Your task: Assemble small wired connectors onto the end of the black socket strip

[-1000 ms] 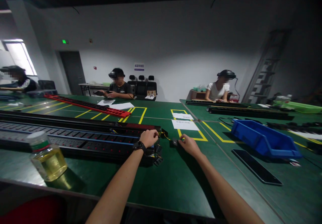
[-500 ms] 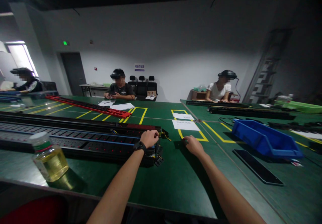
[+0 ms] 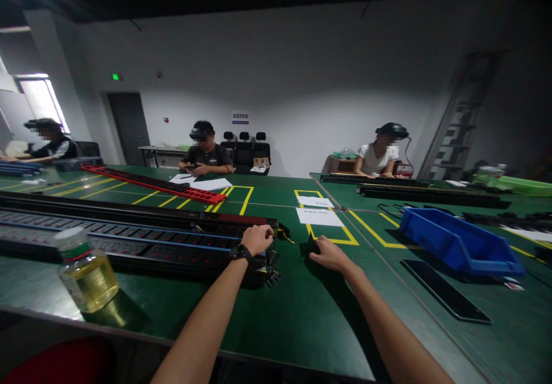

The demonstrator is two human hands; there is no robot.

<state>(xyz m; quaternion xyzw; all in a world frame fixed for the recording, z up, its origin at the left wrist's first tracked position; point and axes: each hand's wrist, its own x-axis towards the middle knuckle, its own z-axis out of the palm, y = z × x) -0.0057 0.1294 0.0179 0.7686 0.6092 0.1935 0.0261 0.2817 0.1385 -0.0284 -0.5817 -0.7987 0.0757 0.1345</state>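
My left hand (image 3: 257, 240), with a dark watch on the wrist, rests at the right end of a long black rail assembly (image 3: 172, 247) with blue strips and red dots. Its fingers are bent together; what they hold, if anything, is too small to name. Small black connectors (image 3: 272, 277) and a yellow-tipped wire (image 3: 285, 233) stick out beside it. To the right, my right hand (image 3: 329, 254) is over the green table (image 3: 302, 309), thumb and forefinger near each other around a small dark thing (image 3: 313, 246) that I cannot make out.
A bottle of yellow liquid (image 3: 88, 280) stands at the front left. On the right are a blue bin (image 3: 457, 243) and a flat black tablet (image 3: 444, 290). Paper sheets (image 3: 319, 217) and a red frame (image 3: 207, 195) lie farther back. Three people sit across the table.
My right hand has shifted slightly left, and its finger and thumb show more clearly. My left hand stays at the rail end. The whole view has moved a little.
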